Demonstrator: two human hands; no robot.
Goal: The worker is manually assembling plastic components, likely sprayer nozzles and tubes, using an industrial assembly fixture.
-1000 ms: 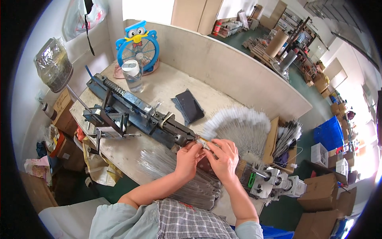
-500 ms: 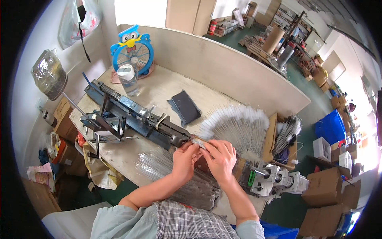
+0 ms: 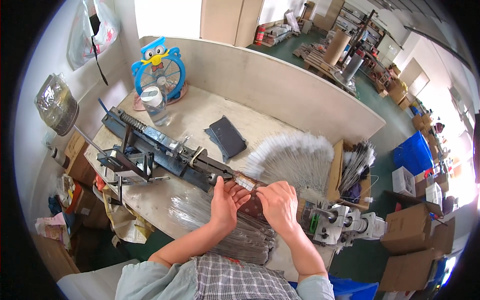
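My left hand (image 3: 225,204) is at the near end of a long dark metal bench jig (image 3: 172,145). Its thumb points up, apart from the loosely curled fingers, and I see nothing held in it. To its right, my right hand (image 3: 280,206) is closed, thumb and fingertips pinched; whatever is between them is too small to make out. Just beyond both hands, a small whitish piece (image 3: 245,182) sits at the jig's end. Below the hands lies a thick bundle of thin metal wires (image 3: 245,235). Wires with white bristly ends (image 3: 295,155) fan out beyond my right hand.
A dark phone (image 3: 227,137) lies on the bench (image 3: 200,110). Behind the jig stand a clear jar with a white lid (image 3: 154,102) and a blue cartoon fan (image 3: 160,75). A silver machine (image 3: 345,222) and a carton of wires (image 3: 352,170) are at the right.
My left hand has come away from the whitish piece and opened. My right hand has shifted slightly right and down, still pinched. The whitish piece shows more fully.
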